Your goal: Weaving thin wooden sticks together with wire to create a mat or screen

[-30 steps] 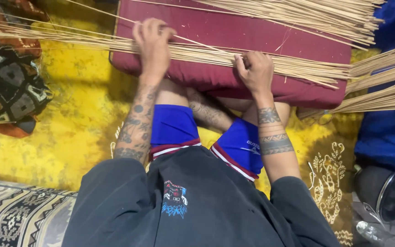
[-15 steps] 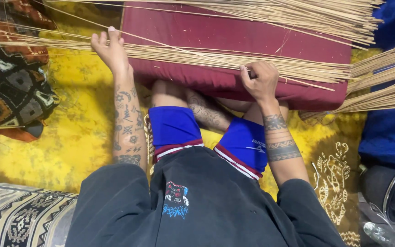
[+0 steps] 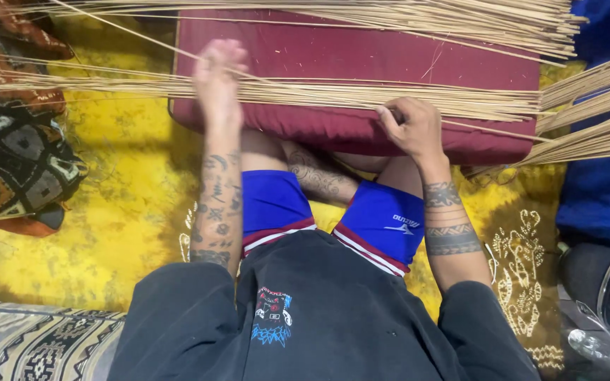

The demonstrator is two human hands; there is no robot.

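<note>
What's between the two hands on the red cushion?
In the head view, a flat row of thin tan sticks runs across the dark red cushion from the left hand to the right hand. Nothing else lies there.

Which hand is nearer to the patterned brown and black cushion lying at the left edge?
Left. The left hand rests on the thin bamboo sticks, closer to the patterned cushion. The right hand grips the sticks farther away.
</note>
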